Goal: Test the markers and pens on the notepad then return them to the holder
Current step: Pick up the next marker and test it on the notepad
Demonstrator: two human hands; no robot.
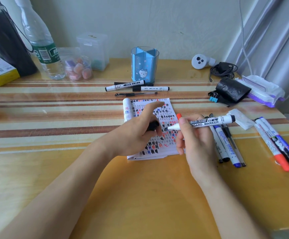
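One marker in right hand reads "BOARD MARKER".

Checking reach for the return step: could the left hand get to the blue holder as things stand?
Probably yes: the left hand has open tabletop ahead to the blue holder, but it holds a black cap.

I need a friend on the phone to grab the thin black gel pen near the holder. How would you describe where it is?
Find the blue pen holder at the back of the table. Three pens lie in front of it, before the notepad. The gel pen is the one closest to the notepad: slim and dark with a clear barrel, unlike the two fat white markers behind it.
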